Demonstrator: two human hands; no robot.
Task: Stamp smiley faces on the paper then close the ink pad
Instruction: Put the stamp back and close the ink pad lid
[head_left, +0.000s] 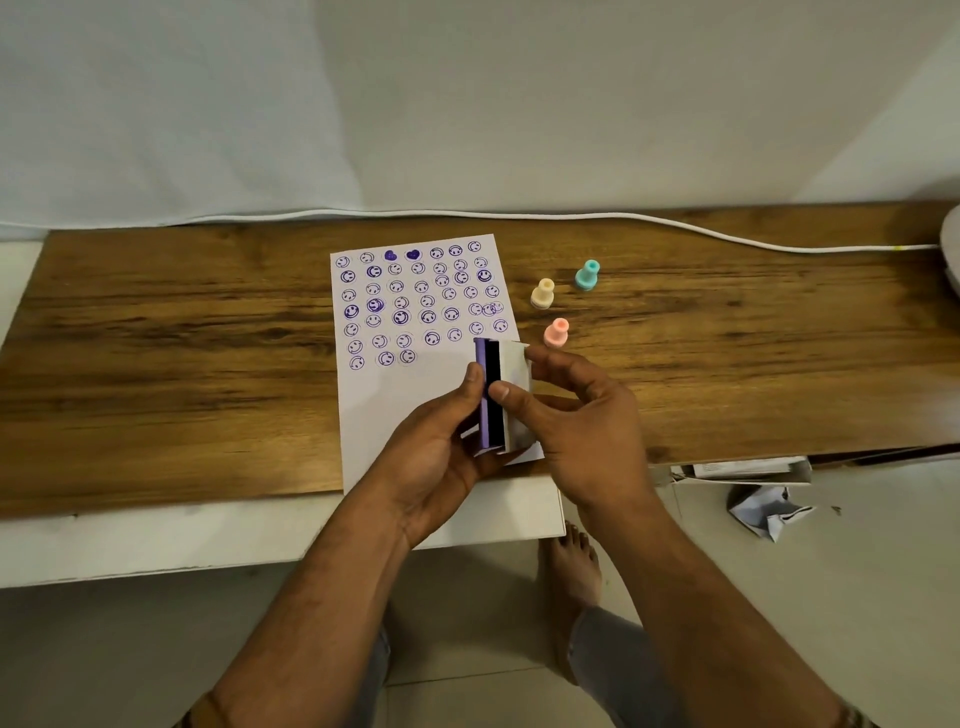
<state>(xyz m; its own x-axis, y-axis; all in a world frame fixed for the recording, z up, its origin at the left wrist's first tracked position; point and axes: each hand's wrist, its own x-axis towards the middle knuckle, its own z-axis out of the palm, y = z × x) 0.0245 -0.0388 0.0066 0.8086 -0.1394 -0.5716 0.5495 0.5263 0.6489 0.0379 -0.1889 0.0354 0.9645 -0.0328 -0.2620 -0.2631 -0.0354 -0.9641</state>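
A white paper (384, 410) lies on the wooden table (182, 338), its upper part covered with several rows of purple smiley stamps and two hearts. Above the paper's lower right part, both hands hold the purple ink pad (492, 395) on edge, its lid partly ajar with a dark gap showing. My left hand (441, 447) grips it from below and the left. My right hand (582, 415) pinches the whitish lid (514, 384) from the right. Three small stampers stand to the right of the paper: pink (556, 332), yellow (543, 293), teal (587, 274).
A white cable (675, 223) runs along the table's back edge to a grey object (950, 249) at the far right. A white ledge (156, 540) fronts the table. On the floor at the right lie crumpled paper (769, 512) and a box. My foot (569, 571) is below the table.
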